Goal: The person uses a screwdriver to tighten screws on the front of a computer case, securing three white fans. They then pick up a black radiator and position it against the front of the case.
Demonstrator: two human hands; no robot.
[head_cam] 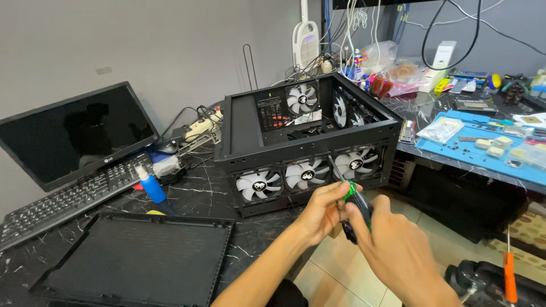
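Observation:
A black computer case lies on its side on the dark marble table, with three white fans along its near face and more fans inside. My right hand grips a screwdriver with a green and black handle; its shaft points up at the case's near edge, between the middle and right fans. My left hand is closed around the top of the handle where the shaft begins.
A black case side panel lies flat at the front left. Behind it sit a keyboard, a dark monitor and a blue bottle. A blue mat with small parts covers the right table. An orange screwdriver stands lower right.

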